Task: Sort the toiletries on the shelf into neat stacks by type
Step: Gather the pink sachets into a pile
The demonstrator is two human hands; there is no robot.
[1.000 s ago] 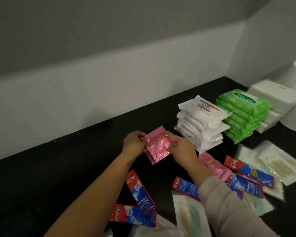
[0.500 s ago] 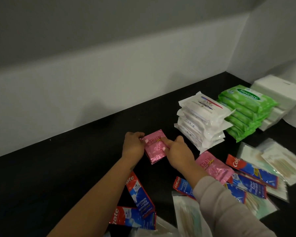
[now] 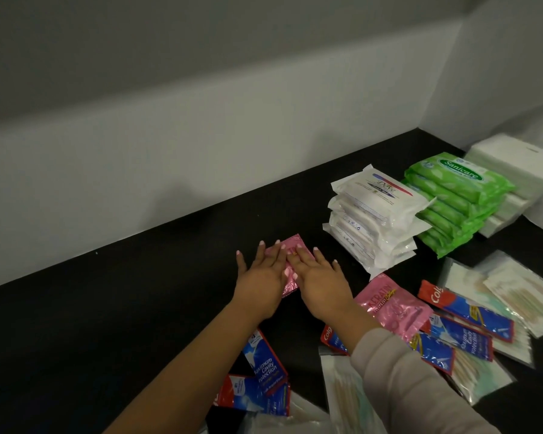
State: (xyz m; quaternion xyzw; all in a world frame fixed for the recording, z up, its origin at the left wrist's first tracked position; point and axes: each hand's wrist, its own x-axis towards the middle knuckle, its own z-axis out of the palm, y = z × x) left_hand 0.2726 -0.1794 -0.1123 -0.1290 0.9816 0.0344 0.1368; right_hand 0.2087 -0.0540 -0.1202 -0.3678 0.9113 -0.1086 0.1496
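Pink sachets [image 3: 293, 245] lie flat on the black shelf [image 3: 107, 308] near its middle. My left hand [image 3: 261, 277] and my right hand [image 3: 320, 277] rest side by side on them with straight fingers, pressing them down. Another pink Keratin sachet [image 3: 392, 305] lies loose to the right of my right wrist. Red-and-blue toothpaste sachets are scattered at the right [image 3: 464, 311] and under my left forearm [image 3: 264, 364]. Clear packs of cotton buds [image 3: 514, 292] lie at the far right and at the bottom [image 3: 345, 396].
A stack of white Dove packs [image 3: 373, 211] stands right of my hands, then a stack of green Sanicare wipes [image 3: 455, 198], then white tissue packs [image 3: 521, 170] in the corner. A white wall runs along the shelf's back.
The pink sachets were held up between both hands' fingers. Now they lie on the shelf, and both hands have flattened on top of them.
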